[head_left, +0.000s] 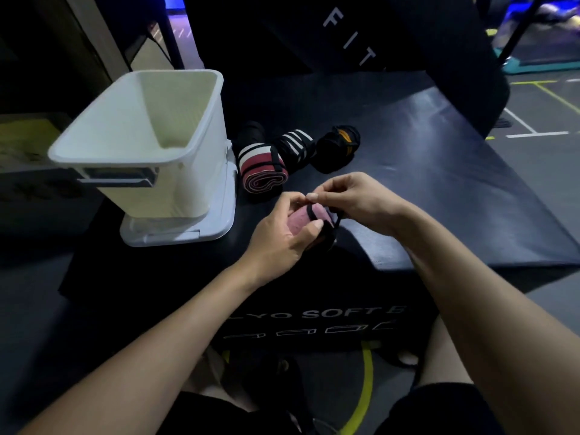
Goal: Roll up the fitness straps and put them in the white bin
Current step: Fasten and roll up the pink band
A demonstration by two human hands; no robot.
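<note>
Pink strap roll (309,219): held just above the black padded box (439,189), near its front edge. Left hand (282,237) cups and grips the roll, likely to stop it unwinding. Right hand (354,199) pinches the thin black loop (337,215) at the roll's top, apparently to fasten it. 3 finished rolls wait beside the white bin (141,146): red striped roll (262,169), black-and-white roll (295,146), black-and-orange roll (339,146). Bin stands on its lid (188,227), mouth open, seemingly holding nothing yet.
</note>
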